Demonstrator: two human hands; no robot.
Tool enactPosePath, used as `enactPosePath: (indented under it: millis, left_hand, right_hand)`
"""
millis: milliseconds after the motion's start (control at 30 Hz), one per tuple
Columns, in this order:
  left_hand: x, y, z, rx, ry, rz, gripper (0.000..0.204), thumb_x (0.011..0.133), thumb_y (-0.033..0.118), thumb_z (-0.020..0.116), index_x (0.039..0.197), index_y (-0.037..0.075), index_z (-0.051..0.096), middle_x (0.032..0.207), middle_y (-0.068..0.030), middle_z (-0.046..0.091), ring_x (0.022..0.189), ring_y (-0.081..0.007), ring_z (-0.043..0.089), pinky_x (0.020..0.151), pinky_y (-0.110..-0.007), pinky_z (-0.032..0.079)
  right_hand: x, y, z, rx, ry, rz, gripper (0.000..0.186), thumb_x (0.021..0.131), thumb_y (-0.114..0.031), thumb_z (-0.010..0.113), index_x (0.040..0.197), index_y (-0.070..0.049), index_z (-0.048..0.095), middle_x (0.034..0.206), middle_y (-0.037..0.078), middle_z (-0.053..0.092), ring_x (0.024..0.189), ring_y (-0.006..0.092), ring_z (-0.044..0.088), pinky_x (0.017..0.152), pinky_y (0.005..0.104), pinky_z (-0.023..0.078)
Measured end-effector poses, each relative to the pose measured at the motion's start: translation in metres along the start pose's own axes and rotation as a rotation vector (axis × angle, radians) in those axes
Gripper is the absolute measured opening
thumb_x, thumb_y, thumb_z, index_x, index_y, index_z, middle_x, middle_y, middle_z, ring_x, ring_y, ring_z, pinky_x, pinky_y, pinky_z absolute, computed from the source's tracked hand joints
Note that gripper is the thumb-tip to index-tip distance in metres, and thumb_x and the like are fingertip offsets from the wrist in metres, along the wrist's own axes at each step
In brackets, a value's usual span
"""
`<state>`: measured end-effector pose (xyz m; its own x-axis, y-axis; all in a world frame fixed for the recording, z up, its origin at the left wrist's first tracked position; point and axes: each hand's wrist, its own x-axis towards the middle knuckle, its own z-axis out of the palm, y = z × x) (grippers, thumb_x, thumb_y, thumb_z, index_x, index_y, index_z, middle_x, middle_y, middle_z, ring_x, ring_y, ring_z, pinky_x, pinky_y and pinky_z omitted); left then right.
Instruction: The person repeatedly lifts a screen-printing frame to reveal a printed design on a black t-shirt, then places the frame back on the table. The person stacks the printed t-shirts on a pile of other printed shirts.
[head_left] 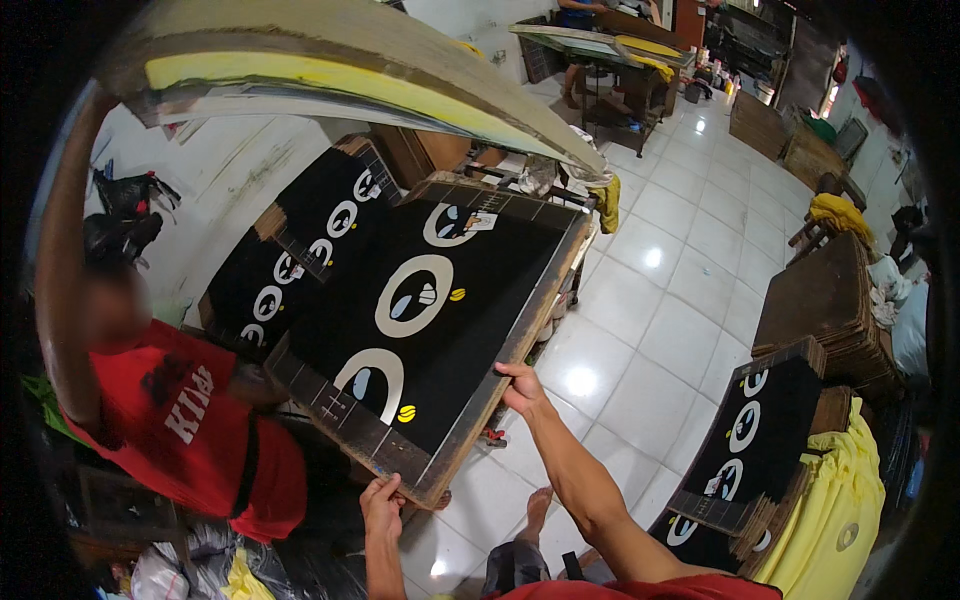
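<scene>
A flat brown board (325,405) with worn wooden edges lies at a slant before me. Black fabric (480,345) covers most of it, printed with cream rings and small yellow marks. At the board's near corner my left hand (382,505) pinches the edge, thumb on top. My right hand (522,388) is closed on the right edge, farther up, also with the thumb above. The undersides of both grips are hidden. Over the board's far end hangs a large raised frame (370,95) with a yellow-streaked side.
A co-worker in a red shirt (200,430) stands at the left, one arm up at the raised frame. More printed black boards (340,218) lie behind. Stacked boards (815,295) and yellow fabric (835,510) stand at the right, beside white floor tiles (640,320).
</scene>
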<state>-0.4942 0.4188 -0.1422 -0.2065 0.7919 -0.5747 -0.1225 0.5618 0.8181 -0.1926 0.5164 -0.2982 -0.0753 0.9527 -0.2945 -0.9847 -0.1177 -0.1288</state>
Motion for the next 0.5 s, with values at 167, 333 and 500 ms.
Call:
enactPosePath:
  millis: [167, 333, 500]
  left_hand:
    - [-0.017, 0.027, -0.037, 0.168, 0.165, 0.157, 0.014, 0.087, 0.020, 0.062, 0.089, 0.006, 0.059, 0.076, 0.0000, 0.059, 0.065, -0.0066, 0.053, 0.055, -0.019, 0.041]
    - [-0.062, 0.037, -0.057, 0.205, 0.103, 0.457, 0.016, 0.087, 0.010, 0.061, 0.097, 0.000, 0.054, 0.077, -0.0025, 0.056, 0.066, -0.0085, 0.052, 0.057, -0.020, 0.040]
    - [-0.108, 0.048, 0.004, 0.281, -0.157, 0.634, 0.021, 0.084, 0.011, 0.064, 0.099, -0.002, 0.058, 0.076, -0.0023, 0.057, 0.068, -0.0084, 0.053, 0.059, -0.021, 0.040]
  right_hand:
    - [-0.082, -0.002, 0.017, -0.006, -0.064, -0.112, 0.033, 0.073, 0.003, 0.060, 0.106, 0.003, 0.058, 0.099, 0.014, 0.064, 0.092, 0.0280, 0.063, 0.087, 0.0436, 0.049]
    - [-0.273, -0.014, 0.015, -0.043, 0.042, -0.218, 0.037, 0.070, 0.005, 0.062, 0.106, 0.000, 0.058, 0.096, 0.011, 0.064, 0.086, 0.0250, 0.064, 0.081, 0.0409, 0.052]
    - [-0.467, 0.002, 0.013, -0.017, 0.193, -0.436, 0.038, 0.065, 0.007, 0.063, 0.102, -0.001, 0.060, 0.086, 0.008, 0.065, 0.074, 0.0226, 0.065, 0.072, 0.0377, 0.054]
